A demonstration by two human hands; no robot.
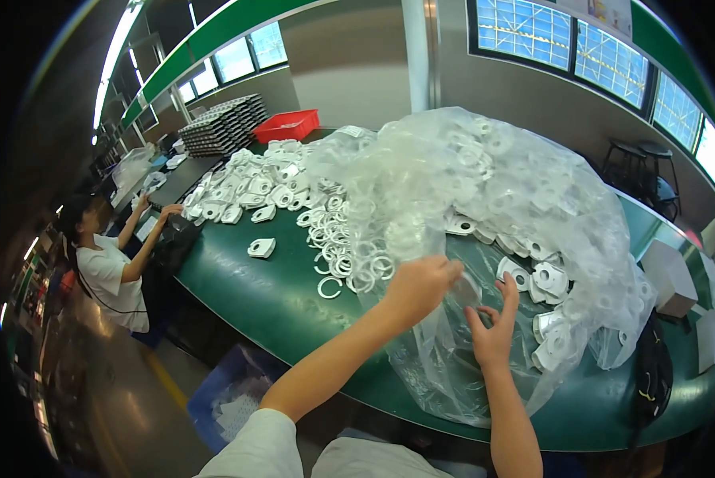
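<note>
Clearly the left hand [418, 285] is pinched shut on a fold of the clear plastic bag [485, 207], which sprawls over the green table [262, 295] from centre toward three o'clock, while the right hand [493, 331] rests on the film with fingers spread, gripping nothing. A hard tug could, I judge, tear the film or spill its white plastic parts [545, 279] off the near edge at five o'clock (the loose white rings [345, 255] at ten o'clock could scatter too)

Bare green table [278, 295] left; plastic bag [485, 191] blocks ahead.
</note>
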